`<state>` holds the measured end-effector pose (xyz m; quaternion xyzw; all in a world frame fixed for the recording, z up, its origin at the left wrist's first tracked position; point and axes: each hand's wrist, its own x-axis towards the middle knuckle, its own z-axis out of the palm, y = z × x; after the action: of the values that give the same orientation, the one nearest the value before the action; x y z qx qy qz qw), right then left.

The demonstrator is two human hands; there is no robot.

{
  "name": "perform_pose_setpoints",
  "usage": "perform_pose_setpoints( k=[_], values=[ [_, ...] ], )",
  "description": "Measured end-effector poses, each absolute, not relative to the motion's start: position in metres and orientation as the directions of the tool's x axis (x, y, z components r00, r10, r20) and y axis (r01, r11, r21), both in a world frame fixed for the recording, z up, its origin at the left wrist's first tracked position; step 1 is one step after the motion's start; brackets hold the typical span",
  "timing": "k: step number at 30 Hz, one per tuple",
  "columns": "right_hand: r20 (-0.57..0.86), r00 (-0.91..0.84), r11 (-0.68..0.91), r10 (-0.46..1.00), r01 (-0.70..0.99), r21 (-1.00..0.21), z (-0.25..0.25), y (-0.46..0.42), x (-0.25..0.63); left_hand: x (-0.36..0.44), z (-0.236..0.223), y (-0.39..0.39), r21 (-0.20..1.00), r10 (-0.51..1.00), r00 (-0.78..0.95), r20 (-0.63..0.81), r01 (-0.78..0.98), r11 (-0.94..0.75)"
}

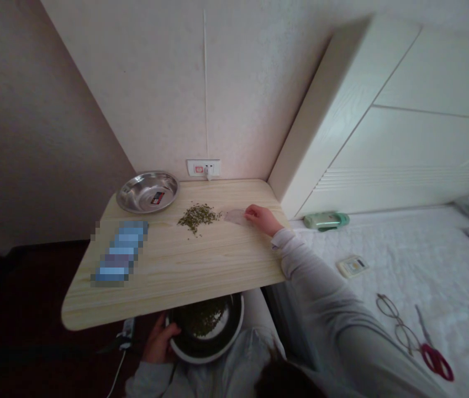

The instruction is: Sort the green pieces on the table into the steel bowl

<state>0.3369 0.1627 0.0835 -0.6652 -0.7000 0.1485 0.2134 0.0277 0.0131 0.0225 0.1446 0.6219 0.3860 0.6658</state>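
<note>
My right hand (261, 218) rests on the wooden table (184, 276) with its fingers closed on a small pale card (236, 216). The card lies just right of a small heap of green beans (198, 216). My left hand (158, 341) is below the table's front edge, gripping the rim of a dark bowl (209, 349) that holds more green beans. The bowl is partly hidden under the table edge.
A steel dish (148, 192) sits at the table's back left, a blurred blue object (120, 251) lies on the left. A wall socket (203, 167) is behind. On the bed to the right lie glasses (395, 320), red-handled scissors (435, 356), a green case (326, 220).
</note>
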Motion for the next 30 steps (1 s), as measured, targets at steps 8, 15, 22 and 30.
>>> perform_pose_setpoints(
  k=[8,15,22,30],
  values=[
    [0.248,-0.079,0.197,0.966,0.843,-0.501,0.097,0.115,0.345,0.029,0.011,0.011,0.667,0.684,-0.104,-0.722,-0.369,0.647],
    [0.234,-0.257,0.309,0.938,0.924,-0.226,0.081,0.079,0.343,0.032,0.002,0.014,0.675,0.692,-0.096,-0.716,-0.350,0.650],
    [0.242,-0.302,0.344,0.922,0.926,-0.154,0.079,0.122,0.347,0.029,0.003,0.014,0.667,0.680,-0.105,-0.726,-0.350,0.658],
    [0.331,-0.162,0.259,0.930,0.925,-0.277,0.089,0.155,0.352,0.026,0.000,0.009,0.668,0.684,-0.118,-0.720,-0.388,0.636]
  ],
)
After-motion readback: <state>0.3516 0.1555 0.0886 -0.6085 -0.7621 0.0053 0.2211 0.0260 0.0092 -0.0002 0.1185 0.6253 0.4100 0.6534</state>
